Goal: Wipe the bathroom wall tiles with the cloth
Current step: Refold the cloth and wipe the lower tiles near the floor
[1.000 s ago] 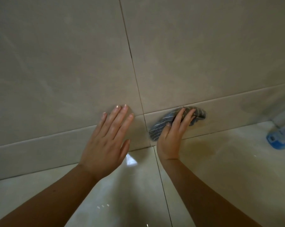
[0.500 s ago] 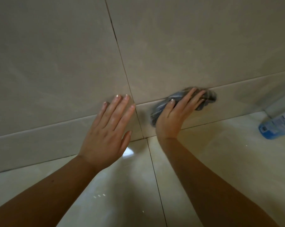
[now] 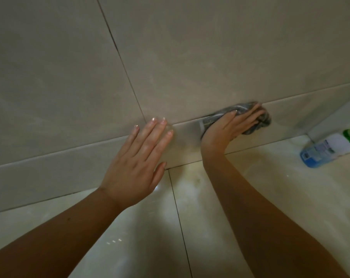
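Cloth (image 3: 265,120) lies bunched beneath right hand's (image 3: 228,127) straight, close-set fingers (image 3: 250,117), pressed to wall tiles (image 3: 190,57); left hand (image 3: 136,167) rests flat, spread.

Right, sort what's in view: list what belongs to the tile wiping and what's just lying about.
Part of the job:
- cloth, bunched against the wall tiles
- right hand, pressing the cloth
- left hand, flat on the wall tiles

Lying about:
- bottle, on the floor at the right, untouched
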The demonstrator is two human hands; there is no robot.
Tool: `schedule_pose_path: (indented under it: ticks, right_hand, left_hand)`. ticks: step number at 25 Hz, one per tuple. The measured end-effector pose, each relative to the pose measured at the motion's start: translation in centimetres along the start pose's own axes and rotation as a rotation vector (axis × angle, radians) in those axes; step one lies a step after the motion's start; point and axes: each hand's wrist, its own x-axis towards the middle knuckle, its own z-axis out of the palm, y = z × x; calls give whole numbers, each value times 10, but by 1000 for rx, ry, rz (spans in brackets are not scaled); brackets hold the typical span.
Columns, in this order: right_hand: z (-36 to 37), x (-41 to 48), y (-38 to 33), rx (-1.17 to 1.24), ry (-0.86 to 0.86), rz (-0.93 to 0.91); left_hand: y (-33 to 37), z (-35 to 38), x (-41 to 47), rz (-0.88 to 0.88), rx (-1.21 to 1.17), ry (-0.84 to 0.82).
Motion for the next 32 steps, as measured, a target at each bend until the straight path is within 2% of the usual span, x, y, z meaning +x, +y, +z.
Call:
schedule_pose_path:
  ticks: [2,4,6,7,10,12,13,15,16,18,20,22,24,25,27,28,30,32]
  right_hand:
    - [-7,14,20,19,-7,89]
    - [-19,22,44,-1,-136,227]
    - [-29,24,53,-13,-251,195]
    - [-30,26,45,18,-229,150]
    - [-23,42,9,33,-9,15]
    - [-26,65,8,24,55,26]
    - [-32,77,14,24,62,89]
    - [-43,90,37,-34,-47,262]
    - [-48,88,44,-33,-119,289]
    - [-55,76,44,-9,-210,115]
    - [-51,90,27,71,-106,106]
    - [-50,113,15,20,5,88]
    - [-58,137,26,-31,22,117]
    - [-61,144,37,-63,6,202]
    - [-71,145,58,-66,-85,246]
    - [-73,143,57,-32,-84,231]
    - [-68,145,37,48,25,215]
    - [-60,154,17,67,116,87]
  left_hand:
    - [8,1,3,46,-16,-4]
    - [10,3,6,55,-11,1]
    - [10,5,10,53,-10,3]
    - [11,6,14,54,-17,8]
    - [16,10,29,47,-26,34]
    - [24,12,37,50,-48,27]
    - [29,14,40,65,-61,23]
    - [37,17,44,109,-70,18]
    - [41,19,47,126,-72,16]
    - [46,22,58,146,-82,21]
    - [51,25,72,136,-92,39]
    - [58,28,83,127,-108,54]
    - [65,31,87,149,-116,50]
    - [67,32,87,168,-112,47]
    - [69,34,88,198,-97,39]
    - [70,34,90,202,-92,37]
    - [71,36,98,187,-95,36]
    - [75,39,104,174,-106,38]
